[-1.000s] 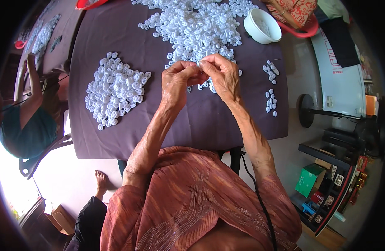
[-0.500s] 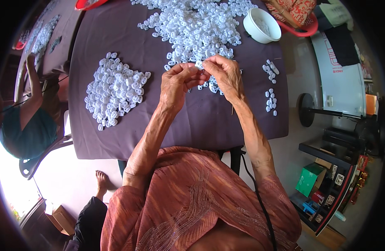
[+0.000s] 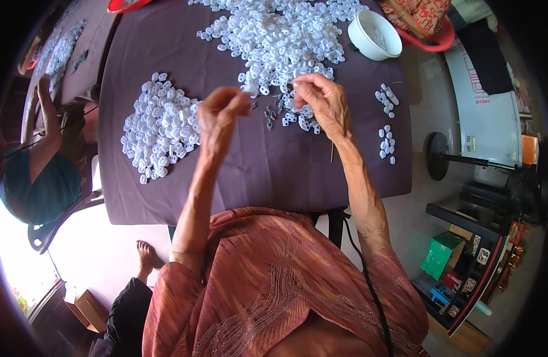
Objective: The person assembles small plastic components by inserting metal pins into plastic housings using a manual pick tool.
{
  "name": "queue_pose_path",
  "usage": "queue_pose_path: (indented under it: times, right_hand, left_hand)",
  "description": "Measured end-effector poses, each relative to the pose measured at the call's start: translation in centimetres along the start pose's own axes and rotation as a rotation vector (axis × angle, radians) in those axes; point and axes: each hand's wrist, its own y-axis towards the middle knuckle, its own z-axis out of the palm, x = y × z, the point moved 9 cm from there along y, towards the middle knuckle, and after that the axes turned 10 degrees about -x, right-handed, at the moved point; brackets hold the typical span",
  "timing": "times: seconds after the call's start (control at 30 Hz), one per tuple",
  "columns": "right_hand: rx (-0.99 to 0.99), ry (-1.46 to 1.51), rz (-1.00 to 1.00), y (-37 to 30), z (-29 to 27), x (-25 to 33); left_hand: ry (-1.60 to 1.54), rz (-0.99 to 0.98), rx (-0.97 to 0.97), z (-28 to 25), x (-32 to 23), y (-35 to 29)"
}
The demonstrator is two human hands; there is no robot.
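My left hand (image 3: 221,116) hangs over the dark tablecloth, right of the left pile of small white plastic pieces (image 3: 161,125). Motion smears its fingers, and whether they hold anything does not show. At the near edge of the large heap of white pieces (image 3: 280,41), my right hand (image 3: 324,107) is closed in a pinch. What sits between its thumb and forefinger is too small to make out. A thin tan stick (image 3: 331,152) shows below this hand; its upper part is hidden. Small dark grey pieces (image 3: 270,116) lie on the cloth between my hands.
A white tub (image 3: 375,37) stands at the far right beside a red basket (image 3: 437,41) and another person's arm. Two small groups of white pieces (image 3: 386,143) lie near the right table edge (image 3: 409,149). Another person sits at a table on the left.
My hands were together, fingers around a white piece. Now they are apart: the left has moved left, while the right stays nearly in place. The dark pieces between them have come into sight.
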Motion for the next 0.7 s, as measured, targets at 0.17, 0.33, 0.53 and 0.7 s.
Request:
queue_pose_path:
  times: [0.17,0.33,0.53,0.7]
  right_hand:
    - [-0.015,-0.155,-0.044,0.1,-1.9,-3.3]
    - [0.026,-0.375,-0.258,-1.0,-0.9,-2.7]
    - [0.027,-0.414,-0.31,-1.8,-0.7,-2.0]
    - [0.038,-0.418,-0.372,-2.8,-0.5,-1.6]
  left_hand:
    - [0.748,0.595,-0.338,-8.7,-4.1,-0.3]
    - [1.208,0.674,-0.372,-12.7,-2.7,-0.5]
    - [0.993,0.76,-0.378,-10.1,-3.5,-2.1]
    - [0.785,0.827,-0.081,-1.0,-1.7,-2.3]
